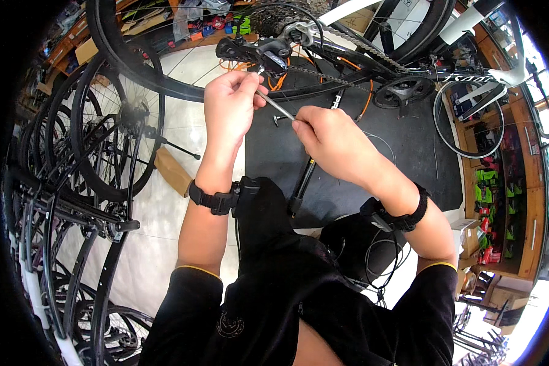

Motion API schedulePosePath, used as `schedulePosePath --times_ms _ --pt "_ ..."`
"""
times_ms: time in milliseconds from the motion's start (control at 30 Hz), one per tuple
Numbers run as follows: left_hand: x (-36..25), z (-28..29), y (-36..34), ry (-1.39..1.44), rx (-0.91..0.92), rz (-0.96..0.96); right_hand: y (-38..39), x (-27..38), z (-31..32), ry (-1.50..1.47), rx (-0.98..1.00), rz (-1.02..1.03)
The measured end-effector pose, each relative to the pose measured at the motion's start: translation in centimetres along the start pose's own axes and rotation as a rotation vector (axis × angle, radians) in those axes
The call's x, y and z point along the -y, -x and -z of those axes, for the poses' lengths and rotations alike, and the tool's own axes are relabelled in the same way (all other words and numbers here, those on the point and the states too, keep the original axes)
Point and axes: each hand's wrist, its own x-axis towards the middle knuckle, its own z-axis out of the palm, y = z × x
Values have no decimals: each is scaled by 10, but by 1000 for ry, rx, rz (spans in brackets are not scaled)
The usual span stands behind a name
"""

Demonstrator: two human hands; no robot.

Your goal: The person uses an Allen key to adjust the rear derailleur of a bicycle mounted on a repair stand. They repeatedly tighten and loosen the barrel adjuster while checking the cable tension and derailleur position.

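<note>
A thin silver-grey rod (277, 106) slants between my two hands, its exact kind not plain to see. My left hand (230, 110) pinches its upper end, with a small pale tip showing by the thumb, just below the black rear derailleur (268, 53) of a bike. Lower down, my right hand (335, 143) is closed round the other end, which the fingers hide. The bike's chain (329, 76) runs right from the derailleur to the black crankset (404, 91). Behind my left hand passes the black rear tyre (180, 91).
A black floor pump (304, 183) lies on the dark mat (268, 158) below my hands. Several bikes (104, 201) crowd the left side, near a brown cardboard piece (172, 172). Orange cables (366, 100) hang behind the chain. Wooden shelves (531, 201) line the right.
</note>
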Motion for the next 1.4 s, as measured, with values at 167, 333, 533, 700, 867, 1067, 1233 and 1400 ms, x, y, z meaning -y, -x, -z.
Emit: schedulePosePath --times_ms 167,333,533,700,867,1067,1233,1400 --pt "3 -1 -1 131 -10 47 -10 4 -5 107 -72 24" --pt "10 1 -6 308 16 108 -18 12 -4 301 -45 55" --pt "20 3 -11 504 47 158 -26 43 14 532 84 117" --pt "25 10 -14 712 123 185 -34 57 23 637 178 102" --pt "23 17 -3 821 213 219 -32 55 24 568 76 214" --pt "35 26 -4 664 319 61 -24 27 -7 427 -32 121" --pt "32 23 -4 350 236 -83 -26 5 -35 311 -35 -11" --pt "37 20 -5 294 192 -136 -33 -5 -52 174 -111 -15"
